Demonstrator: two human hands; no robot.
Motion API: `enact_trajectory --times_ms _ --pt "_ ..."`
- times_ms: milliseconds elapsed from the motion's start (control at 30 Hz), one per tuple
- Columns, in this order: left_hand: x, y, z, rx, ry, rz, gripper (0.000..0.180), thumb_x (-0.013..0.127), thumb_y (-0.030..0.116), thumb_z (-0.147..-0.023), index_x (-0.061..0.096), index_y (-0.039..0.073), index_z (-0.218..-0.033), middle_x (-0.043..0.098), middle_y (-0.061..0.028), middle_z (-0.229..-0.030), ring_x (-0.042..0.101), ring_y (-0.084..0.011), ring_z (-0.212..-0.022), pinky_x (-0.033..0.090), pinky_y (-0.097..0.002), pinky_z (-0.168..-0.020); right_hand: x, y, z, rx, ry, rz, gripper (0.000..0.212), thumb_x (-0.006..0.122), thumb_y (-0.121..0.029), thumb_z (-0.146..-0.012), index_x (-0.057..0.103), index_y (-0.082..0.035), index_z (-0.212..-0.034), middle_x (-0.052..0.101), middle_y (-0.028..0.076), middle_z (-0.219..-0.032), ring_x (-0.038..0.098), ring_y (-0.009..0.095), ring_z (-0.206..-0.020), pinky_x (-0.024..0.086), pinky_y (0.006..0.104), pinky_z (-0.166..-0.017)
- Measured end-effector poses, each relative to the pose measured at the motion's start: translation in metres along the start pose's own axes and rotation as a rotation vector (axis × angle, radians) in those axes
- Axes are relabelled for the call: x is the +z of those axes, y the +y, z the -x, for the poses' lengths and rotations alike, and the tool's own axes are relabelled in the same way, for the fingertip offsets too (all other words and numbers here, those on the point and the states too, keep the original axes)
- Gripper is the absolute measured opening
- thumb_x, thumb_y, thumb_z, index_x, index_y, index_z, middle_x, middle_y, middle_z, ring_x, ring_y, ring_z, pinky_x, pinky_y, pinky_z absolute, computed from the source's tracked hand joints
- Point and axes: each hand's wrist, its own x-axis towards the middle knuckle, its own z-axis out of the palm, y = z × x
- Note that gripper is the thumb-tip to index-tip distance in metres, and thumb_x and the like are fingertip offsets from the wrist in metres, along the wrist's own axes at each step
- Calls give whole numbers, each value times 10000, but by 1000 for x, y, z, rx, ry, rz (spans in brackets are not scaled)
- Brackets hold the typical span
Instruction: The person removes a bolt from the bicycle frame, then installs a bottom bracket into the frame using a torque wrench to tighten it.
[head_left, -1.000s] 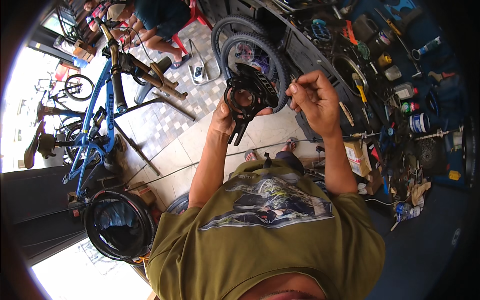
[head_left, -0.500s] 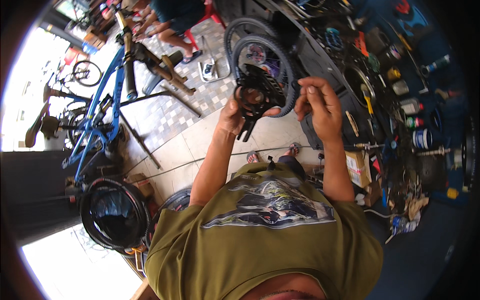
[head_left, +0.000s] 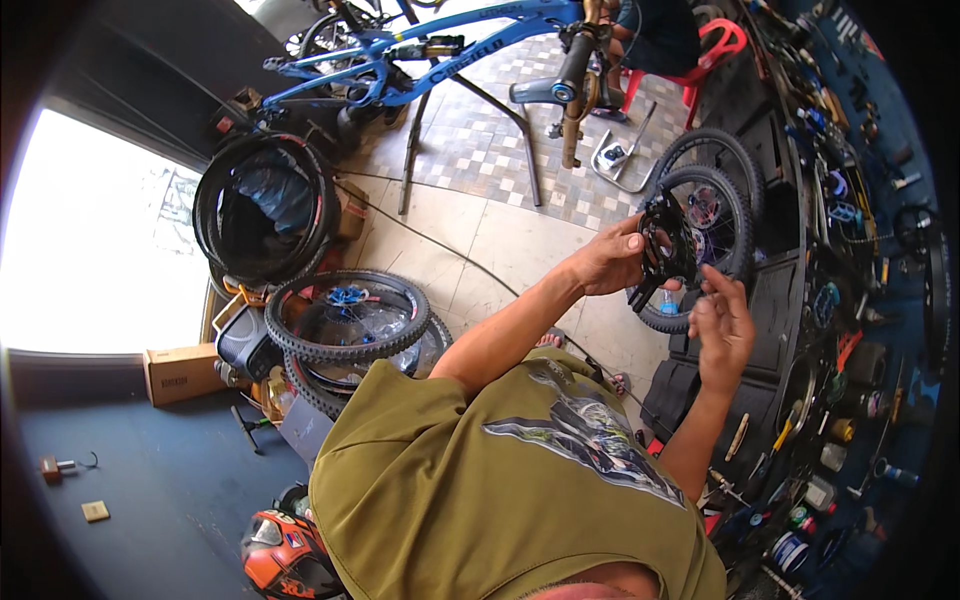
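My left hand (head_left: 607, 260) is closed on a black bicycle part (head_left: 668, 240) with a round opening and a prong at its lower end. I cannot tell its exact kind. Just right of the part, my right hand (head_left: 722, 325) is held up with curled fingers, its fingertips close to the part's lower right side. Whether a small item sits in those fingers is hidden.
A blue bike frame (head_left: 430, 75) stands on a stand at the far side. Wheels (head_left: 725, 200) lean behind the part; tyred wheels (head_left: 345, 320) and stacked tyres (head_left: 205, 220) lie left. Tools line the right wall (head_left: 880, 190). An orange helmet (head_left: 285, 550) lies lower left.
My view has swung left, so the hands and part appear farther right. The right hand's fingertips have come nearer the part. The left hand keeps its hold.
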Motion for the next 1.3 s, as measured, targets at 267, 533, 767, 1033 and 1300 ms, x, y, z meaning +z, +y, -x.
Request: enact_trajectory --times_ms 267,533,767,1033,1300 --pt "-8 8 22 142 268 -125 799 836 339 -867 363 131 -1477 601 -65 -1242 645 -230 -1116 565 -497 -920 59 1 -30 -360 -30 600 479 756 67 -800 699 -64 -1258 603 55 -1007 576 130 -702 504 278 -640" --pt "7 7 21 151 562 -229 786 808 304 -907 311 94 -1477 600 -128 -1223 640 -227 -1107 583 -444 -882 60 12 -47 -383 71 704 285 768 -59 -853 721 -72 -1134 625 65 -955 588 208 -731 511 333 -648" --pt "4 7 17 96 568 -448 434 720 179 -975 472 64 -1312 672 -133 -1172 681 -221 -1074 596 -398 -870 20 52 -52 -127 214 205 145 713 -122 -975 686 6 -1037 607 -26 -826 521 40 -718 434 238 -626" --pt "6 10 16 101 526 -527 237 712 124 -969 591 27 -1148 728 -101 -1060 731 -168 -891 625 -299 -729 6 39 -46 255 168 -128 222 742 -268 -958 683 -57 -923 576 -58 -698 474 25 -581 355 222 -522" --pt "11 10 2 -5 431 -541 260 676 169 -1000 638 -22 -1172 741 -103 -1043 738 -170 -868 618 -306 -757 -4 27 -40 273 200 -207 191 727 -230 -961 706 -41 -975 596 -58 -747 474 17 -611 359 205 -540"
